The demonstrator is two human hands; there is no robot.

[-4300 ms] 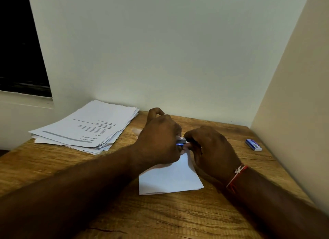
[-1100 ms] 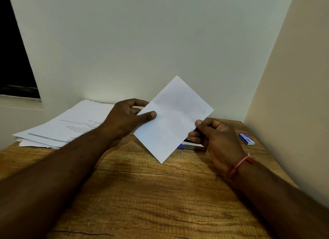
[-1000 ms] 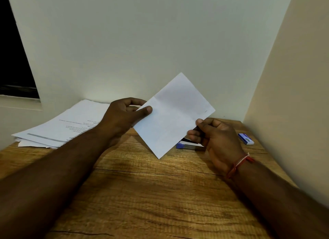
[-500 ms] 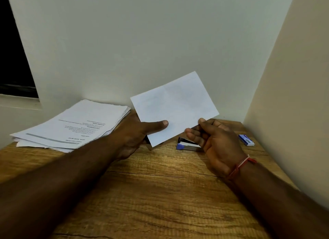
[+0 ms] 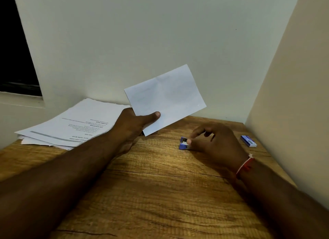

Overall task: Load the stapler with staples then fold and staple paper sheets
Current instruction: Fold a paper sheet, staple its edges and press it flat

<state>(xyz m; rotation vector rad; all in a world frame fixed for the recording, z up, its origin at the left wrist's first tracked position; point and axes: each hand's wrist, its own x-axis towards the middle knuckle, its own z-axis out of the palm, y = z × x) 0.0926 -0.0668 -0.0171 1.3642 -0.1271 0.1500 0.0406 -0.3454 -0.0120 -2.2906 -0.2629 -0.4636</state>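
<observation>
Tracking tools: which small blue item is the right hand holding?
The stapler, mid-table, gripped by the right hand; the blue staple box lies apart, untouched, beside the side wall.

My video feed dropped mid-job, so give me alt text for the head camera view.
The left hand holds a folded white sheet up above the wooden table while the right hand pinches the small blue stapler lying on it. A stack of printed sheets sits at the back left, and a small blue staple box lies at the far right.
</observation>
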